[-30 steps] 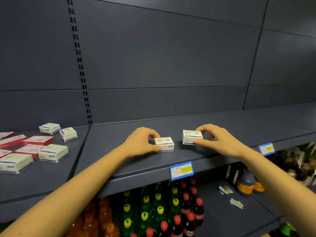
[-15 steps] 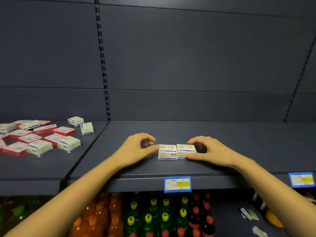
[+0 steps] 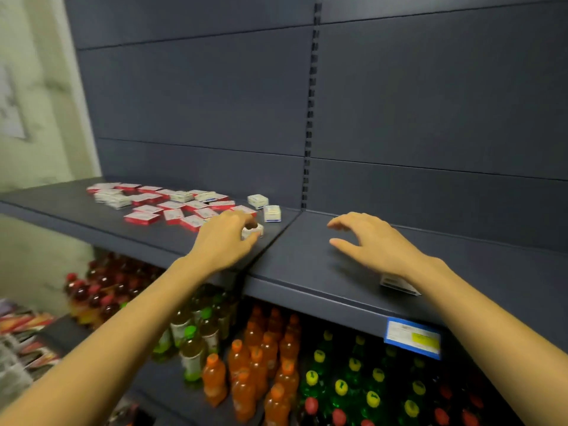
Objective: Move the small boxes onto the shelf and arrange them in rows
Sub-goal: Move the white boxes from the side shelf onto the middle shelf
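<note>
Task early, by my read: most small boxes (image 3: 166,206) lie loose in red/white scatter on left bay of shelf (image 3: 307,272), no row visible yet. Lone box (image 3: 398,284) sits on right bay nr front edge, partly hidden by R wrist. Lots left to shift + line up. L hand (image 3: 226,241): fingers curled over white box (image 3: 255,231) at scatter's near edge, grasping it. R hand (image 3: 376,245): fingers spread, released, holds nothing, hovers over right bay; contact w/ shelf unclear.
</note>
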`<control>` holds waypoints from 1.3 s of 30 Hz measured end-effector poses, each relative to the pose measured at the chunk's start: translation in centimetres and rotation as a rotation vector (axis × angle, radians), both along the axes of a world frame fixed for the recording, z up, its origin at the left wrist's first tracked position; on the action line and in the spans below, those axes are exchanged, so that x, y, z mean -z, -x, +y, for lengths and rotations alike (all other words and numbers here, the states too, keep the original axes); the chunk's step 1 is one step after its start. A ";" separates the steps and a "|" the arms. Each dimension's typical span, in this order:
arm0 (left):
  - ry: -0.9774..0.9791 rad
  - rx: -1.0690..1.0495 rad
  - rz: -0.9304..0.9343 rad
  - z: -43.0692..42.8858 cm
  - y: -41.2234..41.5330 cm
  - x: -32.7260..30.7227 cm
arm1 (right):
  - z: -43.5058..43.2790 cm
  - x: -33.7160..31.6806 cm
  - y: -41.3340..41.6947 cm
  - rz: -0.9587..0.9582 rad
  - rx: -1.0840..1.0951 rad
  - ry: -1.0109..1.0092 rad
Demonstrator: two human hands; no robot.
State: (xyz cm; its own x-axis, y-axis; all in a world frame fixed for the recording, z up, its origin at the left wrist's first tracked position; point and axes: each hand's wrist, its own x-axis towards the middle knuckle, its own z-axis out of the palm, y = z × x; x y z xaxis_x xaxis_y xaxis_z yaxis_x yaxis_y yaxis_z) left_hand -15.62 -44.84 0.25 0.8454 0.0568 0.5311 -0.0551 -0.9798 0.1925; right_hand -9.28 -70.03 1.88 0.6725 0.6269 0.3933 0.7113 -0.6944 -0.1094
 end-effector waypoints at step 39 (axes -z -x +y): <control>0.064 0.549 0.479 18.8 -11.0 0.2 | 17.9 2.1 0.2 0.145 0.582 -0.133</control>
State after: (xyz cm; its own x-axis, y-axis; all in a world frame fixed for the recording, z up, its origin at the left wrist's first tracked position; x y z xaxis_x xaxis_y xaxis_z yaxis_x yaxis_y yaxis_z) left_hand -4.63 -26.08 0.01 0.8995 -0.4239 0.1053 -0.4308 -0.8210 0.3746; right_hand -9.47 -52.16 -0.19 0.9423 0.0928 0.3216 0.1911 -0.9381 -0.2890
